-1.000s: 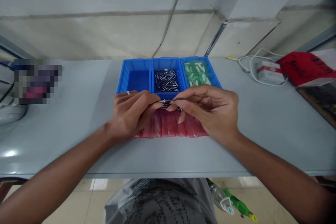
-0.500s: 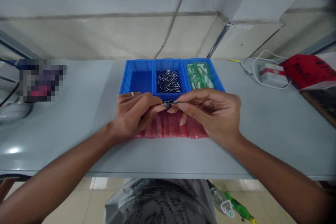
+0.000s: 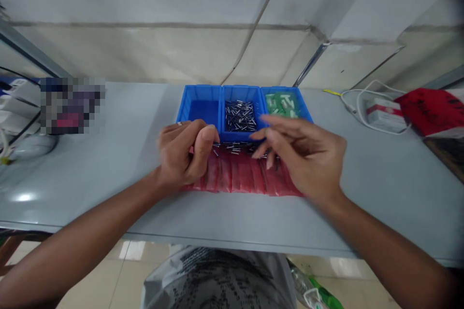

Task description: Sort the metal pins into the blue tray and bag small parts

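My left hand point(image 3: 186, 152) is curled closed over the left end of the red packets, in front of the left blue bin; what its fingers hold, if anything, is hidden. My right hand point(image 3: 304, 154) has its fingers apart over the right end of the packets, slightly blurred. Three blue bins stand side by side: the left bin point(image 3: 203, 111) shows a bare blue floor, the middle one holds small metal pins point(image 3: 239, 116), the right one a green bag point(image 3: 281, 102) with white pieces. Loose metal pins point(image 3: 235, 147) lie along the back of the red packets point(image 3: 241, 174).
A white box point(image 3: 386, 115) with a white cable and a red bag point(image 3: 429, 111) are at the right. At the left are a mouse point(image 3: 36, 147), cables and a pixelated item point(image 3: 72, 106). Bottles point(image 3: 315, 289) lie on the floor below the table's front edge.
My hands have moved apart from their meeting point, and my right hand's fingers have spread. More loose pins show between them. The whole view has shifted slightly.
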Motion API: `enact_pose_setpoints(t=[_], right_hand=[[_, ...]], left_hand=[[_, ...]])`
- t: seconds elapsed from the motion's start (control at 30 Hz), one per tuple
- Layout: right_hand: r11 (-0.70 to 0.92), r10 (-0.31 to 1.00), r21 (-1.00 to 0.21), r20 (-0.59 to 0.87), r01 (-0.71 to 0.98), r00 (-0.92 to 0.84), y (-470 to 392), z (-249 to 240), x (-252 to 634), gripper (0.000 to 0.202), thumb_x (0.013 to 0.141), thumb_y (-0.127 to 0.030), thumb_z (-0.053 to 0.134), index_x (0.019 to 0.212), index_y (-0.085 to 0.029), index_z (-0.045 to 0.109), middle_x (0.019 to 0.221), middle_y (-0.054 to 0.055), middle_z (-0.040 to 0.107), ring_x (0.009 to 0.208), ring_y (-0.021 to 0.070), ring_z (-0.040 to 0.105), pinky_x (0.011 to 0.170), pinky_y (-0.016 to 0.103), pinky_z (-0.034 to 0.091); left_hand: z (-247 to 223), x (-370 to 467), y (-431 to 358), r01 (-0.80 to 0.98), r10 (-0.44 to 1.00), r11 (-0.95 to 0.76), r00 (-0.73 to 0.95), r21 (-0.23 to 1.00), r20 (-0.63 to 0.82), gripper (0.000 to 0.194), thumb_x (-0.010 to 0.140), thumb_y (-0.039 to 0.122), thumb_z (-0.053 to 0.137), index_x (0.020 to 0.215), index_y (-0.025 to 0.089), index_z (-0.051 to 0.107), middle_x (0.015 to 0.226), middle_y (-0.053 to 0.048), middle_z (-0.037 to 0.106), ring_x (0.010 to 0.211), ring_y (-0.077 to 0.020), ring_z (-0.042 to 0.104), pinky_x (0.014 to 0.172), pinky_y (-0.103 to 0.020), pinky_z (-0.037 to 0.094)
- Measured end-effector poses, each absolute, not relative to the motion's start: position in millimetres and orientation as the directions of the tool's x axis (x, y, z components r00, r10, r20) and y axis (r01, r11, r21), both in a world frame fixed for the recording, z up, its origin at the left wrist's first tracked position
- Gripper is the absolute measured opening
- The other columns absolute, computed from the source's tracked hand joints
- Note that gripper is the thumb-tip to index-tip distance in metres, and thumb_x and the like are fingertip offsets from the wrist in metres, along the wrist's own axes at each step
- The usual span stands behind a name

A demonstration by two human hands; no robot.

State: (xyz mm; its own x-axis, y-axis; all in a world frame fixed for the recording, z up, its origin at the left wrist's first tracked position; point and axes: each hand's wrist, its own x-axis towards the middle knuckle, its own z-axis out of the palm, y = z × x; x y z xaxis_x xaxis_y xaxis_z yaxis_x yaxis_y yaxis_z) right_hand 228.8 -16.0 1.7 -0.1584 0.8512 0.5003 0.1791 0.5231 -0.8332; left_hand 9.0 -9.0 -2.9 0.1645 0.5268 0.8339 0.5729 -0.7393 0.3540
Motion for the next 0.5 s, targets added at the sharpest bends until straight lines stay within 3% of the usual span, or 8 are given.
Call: enact_pose_setpoints(t=[0.1,0.2,0.3,0.37,0.43,0.5], right_hand=[[0.794,0.605,-0.449,0.639,0.409,-0.475,-16,-4,232,0.025,0.093,-0.007,0.065,0.113,-0.017,0.075,0.100,0.004,0.080,0.082,0.0145,0.076,0.075,0.028,0.064],[0.896,0.408,-0.129,0.619,0.425,-0.671,-13,-9,229,0.024,0.093,-0.005,0.063,0.114,-0.011,0.074,0.107,0.007,0.079,0.093,0.0189,0.075,0.083,0.033,0.064],[0.882,0.412,-0.020,0.518,0.471,-0.750,-12,-4,219,0.025,0.096,-0.008,0.060,0.118,-0.010,0.071,0.110,0.009,0.078,0.097,0.0215,0.074,0.084,0.035,0.062],[0.855,0.457,0.054,0.393,0.516,-0.798,-15,3,208,0.023,0.097,-0.012,0.058,0.117,-0.011,0.071,0.109,0.010,0.077,0.096,0.0237,0.072,0.078,0.036,0.061],[0.823,0.517,0.123,0.244,0.555,-0.820,-20,10,193,0.020,0.097,-0.012,0.056,0.110,-0.011,0.071,0.102,0.012,0.076,0.091,0.0257,0.071,0.067,0.036,0.058],[0.776,0.581,0.183,0.168,0.604,-0.796,-27,15,177,0.022,0.092,-0.006,0.058,0.109,-0.008,0.071,0.095,0.013,0.075,0.084,0.0269,0.069,0.061,0.036,0.053]], left_hand=[[-2,9,-9,0.561,0.596,-0.679,0.043,0.474,0.802,0.042,0.108,0.032,0.039,0.074,0.021,0.061,0.056,0.004,0.051,0.048,-0.0076,0.047,0.050,-0.026,0.035],[2,8,-3,0.528,0.655,-0.618,-0.066,0.583,0.753,0.046,0.109,0.037,0.035,0.073,0.022,0.060,0.060,0.002,0.055,0.054,-0.0100,0.053,0.053,-0.028,0.038],[6,3,7,0.578,0.713,-0.580,0.020,0.574,0.701,0.040,0.107,0.037,0.039,0.084,0.022,0.068,0.079,-0.001,0.069,0.073,-0.0139,0.064,0.069,-0.031,0.050],[6,0,14,0.606,0.741,-0.600,0.175,0.522,0.649,0.034,0.107,0.036,0.042,0.101,0.021,0.072,0.103,-0.004,0.076,0.100,-0.0182,0.070,0.091,-0.034,0.055],[4,-3,19,0.607,0.767,-0.614,0.308,0.505,0.563,0.038,0.107,0.039,0.040,0.115,0.020,0.072,0.121,-0.006,0.074,0.124,-0.0213,0.065,0.108,-0.037,0.051],[2,-4,21,0.599,0.793,-0.602,0.372,0.528,0.483,0.046,0.108,0.044,0.035,0.120,0.019,0.072,0.127,-0.007,0.073,0.132,-0.0224,0.061,0.113,-0.039,0.049]])
